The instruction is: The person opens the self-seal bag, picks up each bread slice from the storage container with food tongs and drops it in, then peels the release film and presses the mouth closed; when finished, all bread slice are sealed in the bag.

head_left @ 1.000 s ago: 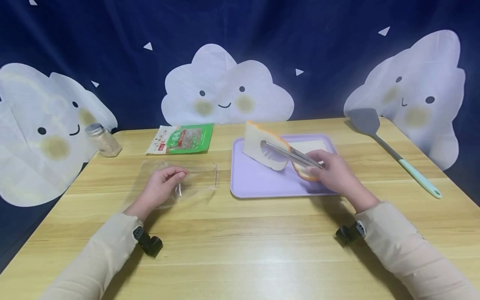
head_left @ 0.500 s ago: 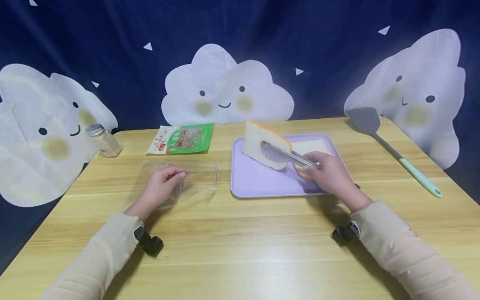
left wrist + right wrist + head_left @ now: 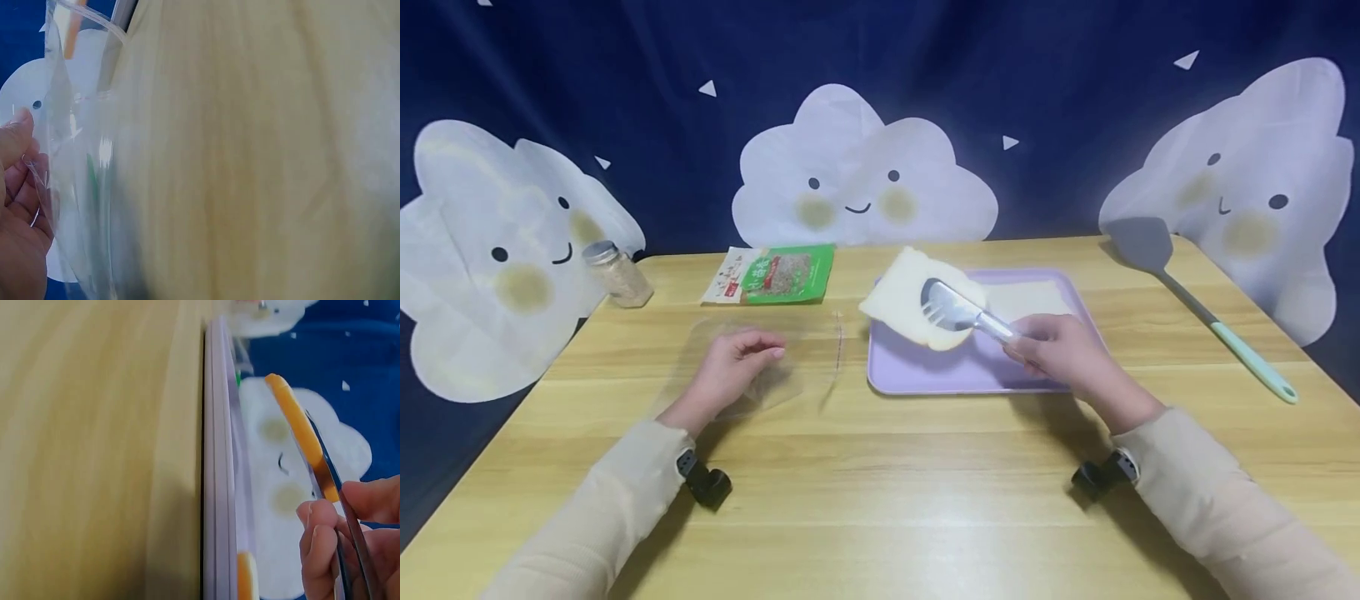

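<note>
My right hand (image 3: 1060,346) grips metal food tongs (image 3: 973,315), whose fork-like end clamps a slice of bread (image 3: 898,296). The slice is lifted over the left part of a lilac tray (image 3: 917,379), its pale face toward the head camera; in the right wrist view its orange crust (image 3: 294,415) shows edge-on. Another bread slice (image 3: 1030,296) lies on the tray, partly hidden behind my right hand. On the left, my left hand (image 3: 733,367) pinches a clear plastic bag (image 3: 805,358) between thumb and fingers. The bag's mouth faces the tray.
Behind the bag lies a green and white seasoning packet (image 3: 775,273). A glass jar with a metal lid (image 3: 617,273) stands tilted-looking at the far left. To the right rests a grey spatula with a mint handle (image 3: 1251,358). A dark blue cloud curtain (image 3: 865,42) hangs behind the table.
The tongs have turned in my right hand, so the held slice now lies flatter with its broad face showing. The bag's mouth has shifted slightly; the head view has moved a little.
</note>
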Available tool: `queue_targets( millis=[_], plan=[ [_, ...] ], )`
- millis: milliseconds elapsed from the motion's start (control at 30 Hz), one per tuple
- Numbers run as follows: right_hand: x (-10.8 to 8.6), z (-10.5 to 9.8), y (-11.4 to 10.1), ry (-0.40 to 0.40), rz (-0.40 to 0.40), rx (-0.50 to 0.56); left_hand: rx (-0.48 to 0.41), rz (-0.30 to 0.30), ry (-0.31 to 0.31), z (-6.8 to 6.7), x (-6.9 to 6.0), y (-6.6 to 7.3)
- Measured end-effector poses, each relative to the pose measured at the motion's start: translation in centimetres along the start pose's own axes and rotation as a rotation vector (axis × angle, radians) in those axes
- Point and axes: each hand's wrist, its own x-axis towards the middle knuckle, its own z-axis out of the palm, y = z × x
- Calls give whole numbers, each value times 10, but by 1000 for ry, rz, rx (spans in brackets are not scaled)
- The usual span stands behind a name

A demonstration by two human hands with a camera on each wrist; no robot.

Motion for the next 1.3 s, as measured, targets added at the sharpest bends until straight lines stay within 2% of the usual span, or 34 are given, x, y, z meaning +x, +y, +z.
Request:
queue_targets(
  millis=[200,467,900,1000,1300],
  plan=[
    [-7,18,-11,-115,3,48,4,-28,-15,2,1,5],
    [-8,43,-22,-184,-8,-4,-28,-12,-17,4,-1,7],
    [-1,45,-17,-376,108,131,-38,28,-27,7,-3,9],
    [-1,46,-15,-390,115,137,-38,30,-34,9,-5,10],
    [3,50,-18,-397,79,84,-115,41,-77,16,-7,15]
  ],
)
